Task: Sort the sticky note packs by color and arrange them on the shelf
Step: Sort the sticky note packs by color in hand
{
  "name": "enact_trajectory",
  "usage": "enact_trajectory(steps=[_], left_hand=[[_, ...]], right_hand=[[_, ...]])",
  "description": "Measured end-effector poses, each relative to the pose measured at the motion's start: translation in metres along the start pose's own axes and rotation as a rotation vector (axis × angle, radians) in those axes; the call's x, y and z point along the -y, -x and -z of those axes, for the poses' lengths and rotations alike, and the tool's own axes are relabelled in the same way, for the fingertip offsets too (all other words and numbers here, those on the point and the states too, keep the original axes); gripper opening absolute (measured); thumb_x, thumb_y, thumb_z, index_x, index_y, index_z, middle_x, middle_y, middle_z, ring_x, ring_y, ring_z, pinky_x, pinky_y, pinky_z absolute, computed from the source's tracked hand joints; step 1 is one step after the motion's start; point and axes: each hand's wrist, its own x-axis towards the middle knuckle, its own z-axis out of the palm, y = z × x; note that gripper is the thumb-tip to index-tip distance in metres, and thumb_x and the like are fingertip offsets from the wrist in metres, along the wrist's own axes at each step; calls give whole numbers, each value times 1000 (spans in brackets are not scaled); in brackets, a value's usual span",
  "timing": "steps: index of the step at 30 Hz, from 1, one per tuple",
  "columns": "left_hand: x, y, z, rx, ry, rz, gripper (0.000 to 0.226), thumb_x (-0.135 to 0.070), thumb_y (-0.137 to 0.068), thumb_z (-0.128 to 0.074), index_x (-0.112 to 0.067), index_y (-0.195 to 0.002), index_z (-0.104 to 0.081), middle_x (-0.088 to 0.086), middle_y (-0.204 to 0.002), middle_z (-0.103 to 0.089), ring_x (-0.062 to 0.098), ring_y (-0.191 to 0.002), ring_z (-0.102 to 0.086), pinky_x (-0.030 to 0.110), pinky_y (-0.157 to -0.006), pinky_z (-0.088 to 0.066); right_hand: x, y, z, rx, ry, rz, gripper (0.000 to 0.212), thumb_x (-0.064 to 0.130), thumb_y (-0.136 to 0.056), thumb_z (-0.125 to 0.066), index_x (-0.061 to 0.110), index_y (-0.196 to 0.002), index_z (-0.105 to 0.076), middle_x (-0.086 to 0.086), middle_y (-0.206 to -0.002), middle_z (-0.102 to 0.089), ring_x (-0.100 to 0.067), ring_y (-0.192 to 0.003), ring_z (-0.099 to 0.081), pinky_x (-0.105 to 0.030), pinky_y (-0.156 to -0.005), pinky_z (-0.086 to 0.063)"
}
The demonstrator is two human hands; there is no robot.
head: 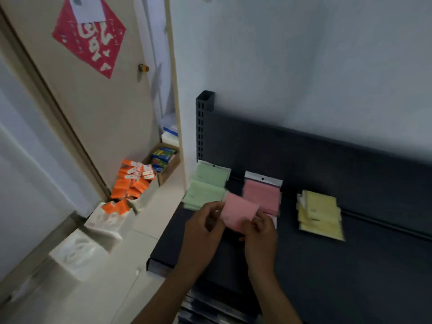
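Both hands hold one pink sticky note pack [238, 212] just above the dark shelf [350, 265]. My left hand [203, 228] pinches its left edge and my right hand [259, 235] pinches its lower right corner. Behind it lies a pink pile [263, 195] with a clear hang tab on top. A green pile [205, 188] sits at the shelf's left end. A yellow pile [320, 215] lies to the right, its packs fanned out.
The shelf's dark back panel [327, 155] and slotted post [203, 122] stand against the white wall. On the floor to the left are orange boxes [131, 183], a cardboard box of colourful packs [163, 160] and white boxes [77, 251]. A door [98, 101] stands behind them.
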Motion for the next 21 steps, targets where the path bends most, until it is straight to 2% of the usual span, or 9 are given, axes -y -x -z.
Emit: enact_trajectory(steps=[4, 7, 11, 13, 15, 17, 19, 21], left_hand=[[14, 6, 1, 167, 46, 17, 40, -7, -93, -65, -28, -128, -63, -12, -115, -69, 2, -103, -65, 21, -87, -55], [18, 7, 7, 270, 77, 43, 48, -9, -94, -65, -33, -134, -56, -11, -121, -67, -2, -108, -63, 16, -89, -52], [16, 4, 8, 383, 114, 61, 60, -12, -95, -64, -49, -137, -43, -19, -126, -61, -7, -112, -59, 13, -92, -49], [14, 3, 4, 438, 134, 47, 65, -11, -94, -65, -53, -136, -40, -15, -130, -60, -7, -114, -59, 14, -93, -48], [9, 4, -2, 421, 186, 13, 68, -4, -93, -64, -48, -140, -40, -8, -142, -53, -5, -120, -56, 14, -92, -49], [6, 6, -8, 301, 237, -46, 69, 5, -90, -62, -40, -139, -43, -7, -149, -43, 1, -125, -54, 15, -92, -50], [7, 10, -9, 206, 234, -110, 65, 9, -87, -62, -36, -133, -50, -9, -141, -48, 9, -122, -57, 20, -89, -52], [10, 13, -8, 211, 168, -155, 56, 6, -87, -63, -34, -126, -55, -10, -127, -54, 14, -113, -59, 25, -86, -53]], right_hand=[[-7, 5, 7, -128, 62, 27, 24, 6, -91, -66, 20, -111, -65, 4, -103, -72, -16, -93, -70, -40, -76, -59], [-14, 1, 5, -176, 226, 89, 25, 12, -90, -69, 21, -114, -69, -3, -107, -68, -16, -92, -68, -46, -79, -60], [-12, -10, 9, -203, 407, 142, 30, 15, -88, -71, 20, -117, -72, -12, -111, -65, -15, -92, -66, -39, -83, -60], [-9, -12, 12, -208, 482, 167, 33, 13, -87, -69, 16, -120, -70, -12, -112, -65, -15, -96, -64, -36, -86, -58], [-8, -8, 15, -240, 557, 195, 36, 12, -87, -67, 16, -123, -68, -9, -115, -60, -14, -100, -56, -27, -90, -51], [-8, -1, 19, -289, 598, 209, 35, 8, -89, -65, 12, -124, -66, -10, -118, -52, -13, -104, -45, -20, -91, -38], [-9, 5, 23, -320, 595, 215, 32, 6, -90, -63, 11, -122, -66, -11, -120, -48, -20, -110, -46, -26, -96, -38], [-13, 9, 24, -318, 592, 238, 28, 6, -91, -63, 14, -117, -67, -7, -119, -47, -25, -111, -51, -34, -98, -45]])
